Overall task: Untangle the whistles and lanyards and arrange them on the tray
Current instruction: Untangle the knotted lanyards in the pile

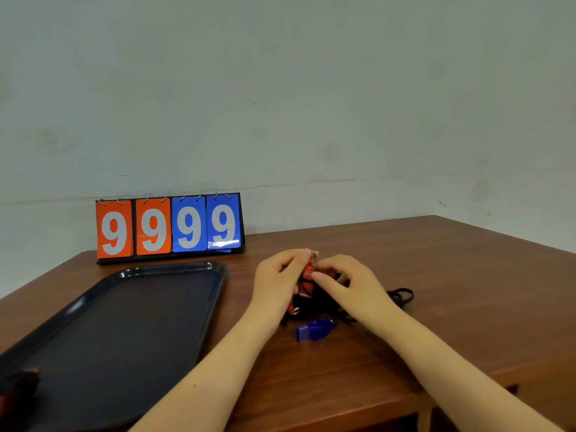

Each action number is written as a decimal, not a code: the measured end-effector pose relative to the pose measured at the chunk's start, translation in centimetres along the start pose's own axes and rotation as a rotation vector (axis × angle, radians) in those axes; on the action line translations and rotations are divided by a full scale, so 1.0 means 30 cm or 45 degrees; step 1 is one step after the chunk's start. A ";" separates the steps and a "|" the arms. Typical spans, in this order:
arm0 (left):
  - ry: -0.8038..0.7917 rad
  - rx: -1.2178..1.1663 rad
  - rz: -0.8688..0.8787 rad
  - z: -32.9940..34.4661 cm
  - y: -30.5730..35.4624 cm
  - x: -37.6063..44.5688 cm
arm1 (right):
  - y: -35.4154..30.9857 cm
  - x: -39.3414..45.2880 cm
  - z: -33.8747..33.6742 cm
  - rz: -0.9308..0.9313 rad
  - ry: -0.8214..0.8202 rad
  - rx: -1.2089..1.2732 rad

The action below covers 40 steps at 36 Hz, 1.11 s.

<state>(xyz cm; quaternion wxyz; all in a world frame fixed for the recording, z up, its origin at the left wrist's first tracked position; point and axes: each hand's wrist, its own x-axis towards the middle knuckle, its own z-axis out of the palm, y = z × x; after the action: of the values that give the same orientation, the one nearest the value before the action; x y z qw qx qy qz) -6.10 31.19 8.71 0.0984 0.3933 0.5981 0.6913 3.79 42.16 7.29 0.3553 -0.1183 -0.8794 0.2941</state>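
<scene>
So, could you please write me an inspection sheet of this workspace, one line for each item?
Surface: brown wooden table, against a pale wall.
Job's things: dark plastic tray on the left; something dark red lies at its near-left corner, too blurred to identify. Red plastic whistle held up between both hands; blue plastic whistle lying on the table in front of them.
Clutter: flip scoreboard showing 9999, behind the tray.
Grippers: left hand and right hand both grip the red whistle's tangle.
Cables: black lanyard cords bunched under the hands.
Surroundings: nothing seen.
</scene>
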 end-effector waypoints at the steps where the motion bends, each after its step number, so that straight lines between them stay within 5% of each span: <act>1: -0.016 0.005 -0.001 0.000 -0.001 0.000 | 0.001 0.001 0.001 0.014 0.004 0.026; 10: -0.090 0.124 0.018 0.006 -0.014 0.003 | -0.009 0.005 -0.025 0.147 0.069 0.447; 18: 0.116 0.327 0.043 -0.027 -0.046 0.037 | 0.005 0.016 -0.093 0.453 0.495 1.250; 25: -0.321 0.919 0.113 -0.034 -0.041 0.013 | 0.024 0.019 -0.119 0.545 0.744 1.750; 28: -0.317 0.635 -0.032 -0.030 -0.034 0.012 | 0.036 0.021 -0.130 0.566 0.792 1.823; 35: 0.143 -0.098 -0.209 -0.065 -0.007 0.034 | 0.035 0.021 -0.141 0.632 0.782 1.848; 40: 0.418 -0.245 -0.168 -0.084 -0.011 0.052 | 0.031 0.018 -0.148 0.682 0.797 1.947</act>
<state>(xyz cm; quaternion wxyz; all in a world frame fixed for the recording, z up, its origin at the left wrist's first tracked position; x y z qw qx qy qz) -8.93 30.33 9.16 0.0817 0.2240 0.5616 0.7923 6.48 45.04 9.58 0.4817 -0.1255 -0.2448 0.8320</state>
